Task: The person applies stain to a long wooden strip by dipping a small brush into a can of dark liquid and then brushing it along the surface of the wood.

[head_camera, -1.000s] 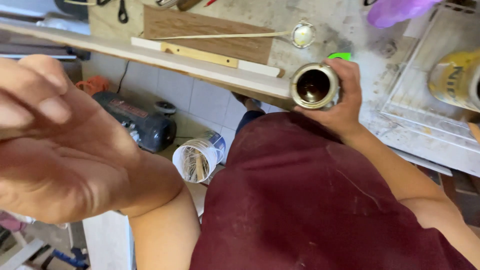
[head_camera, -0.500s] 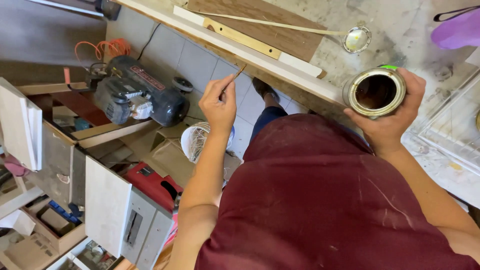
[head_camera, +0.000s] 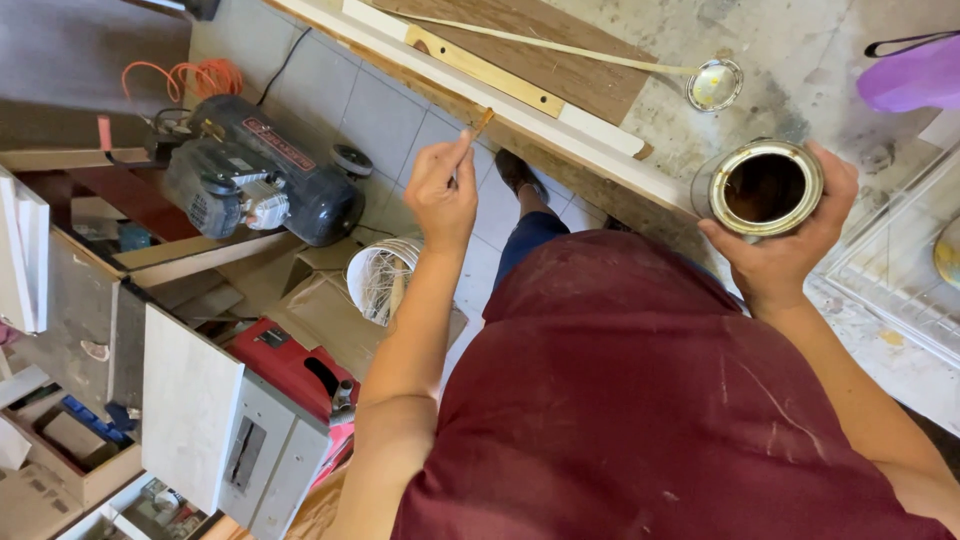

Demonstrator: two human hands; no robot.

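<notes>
A: What does each hand have?

B: The right hand (head_camera: 785, 240) is wrapped around an open metal can (head_camera: 765, 187), the grip closed on its side wall, fingers curled round the far side and thumb on the near side. The can sits just over the near edge of the tabletop (head_camera: 800, 80), mouth up, with dark liquid inside. The left hand (head_camera: 442, 195) is pinched shut on a thin brush (head_camera: 478, 128), which pokes out beyond the fingertips toward the white board (head_camera: 500, 105) at the tabletop edge.

A: How would that can handle?

B: Stiff and smooth-sided, I'd judge, and with some weight from the liquid. With no lid on it, it would spill if tipped, so a full wrap around the middle of the wall, as now, seems the sound hold. The brush looks light and slender; a fingertip pinch low on the handle suits it.

A: Anything different from half a second back?

B: Little. The left hand has risen slightly, so the brush tip sits closer to the white board. The can has shifted a touch to the right in the view, and the grip on it is unchanged.

A: What lies past the can?

B: Its round lid (head_camera: 715, 84), well beyond the grip, beside a brown wooden panel (head_camera: 560, 60).
</notes>
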